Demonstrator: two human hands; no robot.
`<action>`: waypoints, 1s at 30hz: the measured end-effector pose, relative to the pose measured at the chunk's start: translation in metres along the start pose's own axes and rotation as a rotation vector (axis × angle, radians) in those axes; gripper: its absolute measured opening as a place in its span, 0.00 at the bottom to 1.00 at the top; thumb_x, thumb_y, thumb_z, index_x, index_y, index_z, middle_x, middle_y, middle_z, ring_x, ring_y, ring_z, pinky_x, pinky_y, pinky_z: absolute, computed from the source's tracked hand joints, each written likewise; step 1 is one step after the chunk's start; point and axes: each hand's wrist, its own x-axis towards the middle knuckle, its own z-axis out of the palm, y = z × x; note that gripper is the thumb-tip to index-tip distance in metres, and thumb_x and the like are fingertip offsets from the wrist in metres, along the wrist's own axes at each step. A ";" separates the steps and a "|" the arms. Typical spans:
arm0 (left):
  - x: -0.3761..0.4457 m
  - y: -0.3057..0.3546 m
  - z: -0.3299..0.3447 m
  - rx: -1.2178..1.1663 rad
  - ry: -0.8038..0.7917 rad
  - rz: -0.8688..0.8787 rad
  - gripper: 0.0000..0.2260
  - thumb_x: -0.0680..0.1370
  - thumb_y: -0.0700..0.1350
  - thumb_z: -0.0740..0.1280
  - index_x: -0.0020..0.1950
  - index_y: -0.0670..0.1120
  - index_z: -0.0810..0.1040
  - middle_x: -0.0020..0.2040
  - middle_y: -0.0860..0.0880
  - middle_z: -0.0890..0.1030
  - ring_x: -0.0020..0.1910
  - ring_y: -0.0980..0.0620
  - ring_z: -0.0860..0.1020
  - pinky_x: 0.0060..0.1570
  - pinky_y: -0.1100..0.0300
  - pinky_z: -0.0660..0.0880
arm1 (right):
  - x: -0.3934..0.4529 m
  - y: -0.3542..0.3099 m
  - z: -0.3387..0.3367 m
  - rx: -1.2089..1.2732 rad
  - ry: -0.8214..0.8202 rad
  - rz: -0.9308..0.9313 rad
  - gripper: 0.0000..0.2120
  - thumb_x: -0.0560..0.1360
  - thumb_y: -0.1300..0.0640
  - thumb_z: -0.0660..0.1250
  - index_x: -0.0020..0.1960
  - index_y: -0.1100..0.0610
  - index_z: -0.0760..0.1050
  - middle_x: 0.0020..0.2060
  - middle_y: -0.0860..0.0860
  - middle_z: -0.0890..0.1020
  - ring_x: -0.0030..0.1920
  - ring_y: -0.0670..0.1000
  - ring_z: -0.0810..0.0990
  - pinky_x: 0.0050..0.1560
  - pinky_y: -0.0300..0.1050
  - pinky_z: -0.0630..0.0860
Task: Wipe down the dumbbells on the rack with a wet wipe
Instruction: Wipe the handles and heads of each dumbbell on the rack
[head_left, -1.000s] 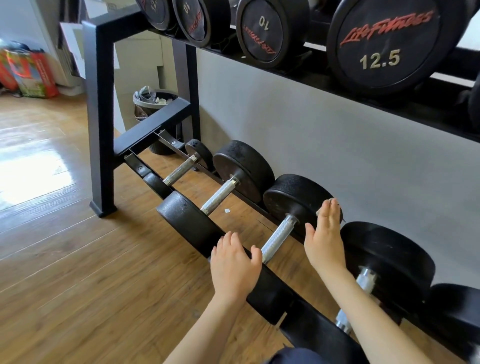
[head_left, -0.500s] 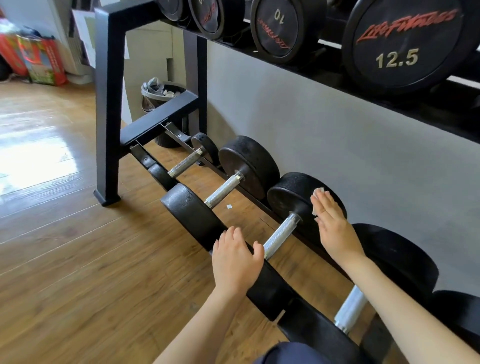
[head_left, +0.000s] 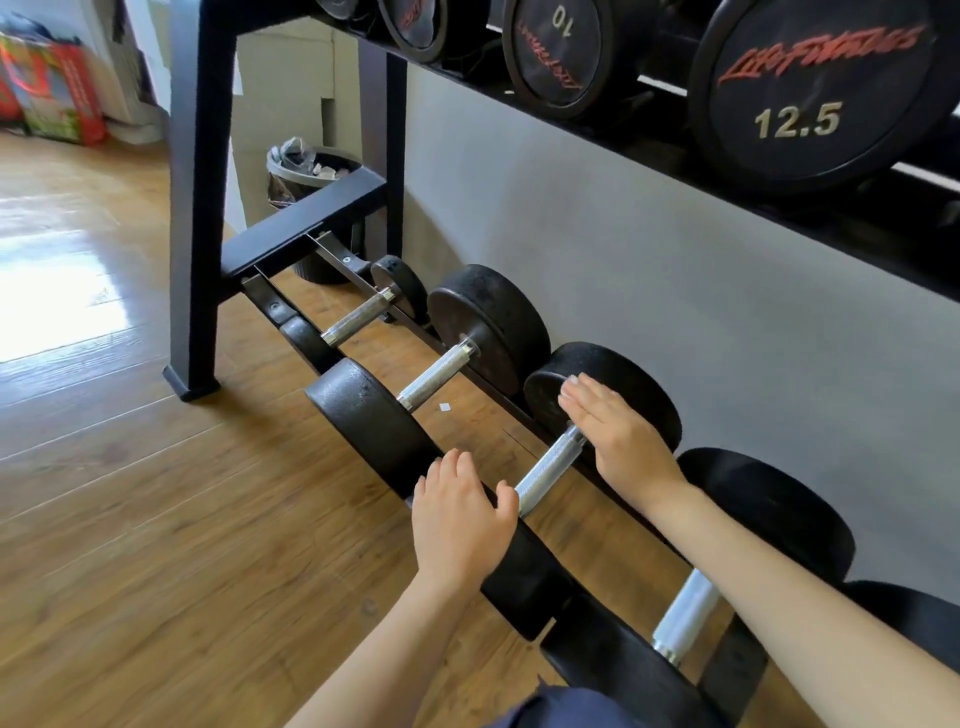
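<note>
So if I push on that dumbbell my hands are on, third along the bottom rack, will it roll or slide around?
Probably not much. The dumbbell has thick solid-looking black ends, so it is likely heavy. Both ends sit on the rack rails, which should resist sliding. The ends are round, so it might roll slightly along the rails. The left hand on the near end should steady it.

Black dumbbells (head_left: 545, 462) with shiny metal handles lie side by side on the low black rack (head_left: 208, 208). Bigger ones sit on the shelf above, one (head_left: 810, 88) marked 12.5.
</note>
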 end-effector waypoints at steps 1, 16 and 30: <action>0.001 0.000 0.000 0.002 0.000 0.001 0.26 0.81 0.56 0.56 0.76 0.44 0.64 0.76 0.48 0.64 0.76 0.49 0.60 0.75 0.51 0.57 | -0.008 -0.006 0.005 0.003 -0.017 -0.040 0.28 0.63 0.75 0.73 0.62 0.66 0.76 0.61 0.61 0.78 0.62 0.61 0.76 0.63 0.57 0.67; 0.001 -0.003 0.004 0.000 -0.006 0.008 0.30 0.77 0.59 0.52 0.75 0.43 0.65 0.75 0.47 0.66 0.76 0.48 0.61 0.75 0.52 0.57 | -0.031 -0.025 0.056 0.010 -0.543 -0.273 0.40 0.75 0.70 0.58 0.71 0.54 0.33 0.73 0.49 0.36 0.72 0.47 0.32 0.64 0.37 0.26; 0.003 -0.005 0.005 0.021 -0.020 0.006 0.27 0.80 0.56 0.56 0.75 0.44 0.64 0.75 0.47 0.65 0.75 0.49 0.61 0.75 0.51 0.58 | -0.004 -0.011 0.044 0.190 0.029 -0.177 0.19 0.65 0.70 0.75 0.55 0.64 0.80 0.50 0.56 0.83 0.50 0.52 0.83 0.58 0.42 0.73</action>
